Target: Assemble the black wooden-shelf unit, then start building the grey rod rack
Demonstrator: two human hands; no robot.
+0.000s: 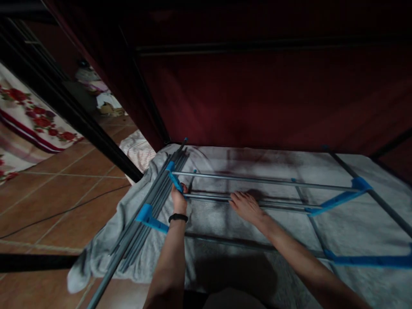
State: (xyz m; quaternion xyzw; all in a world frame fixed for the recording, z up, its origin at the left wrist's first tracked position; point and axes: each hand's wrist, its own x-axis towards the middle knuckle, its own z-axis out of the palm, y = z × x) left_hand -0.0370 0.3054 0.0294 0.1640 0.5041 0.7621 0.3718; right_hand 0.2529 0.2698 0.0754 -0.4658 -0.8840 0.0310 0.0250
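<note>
A frame of grey metal tubes [264,179] joined by blue plastic brackets lies across a grey blanket. My left hand [179,201], with a black band on its wrist, is closed around the end of a blue bracket [176,181], where the inner tubes meet it. Farther right, my right hand [246,207] curls its fingers over the paired inner tubes [286,204]. A second left-side bracket [149,219] sits nearer to me on a long slanted tube [111,272]. At the right, another blue bracket [337,199] joins the tubes to a dark cross tube [388,210].
Several loose grey tubes [157,201] lie bundled under the frame's left side. The blanket [103,240] covers a surface inside a dark red fabric enclosure [257,98] with black poles [80,116]. To the left are floor tiles [80,189], a cable and a flowered cloth [35,116].
</note>
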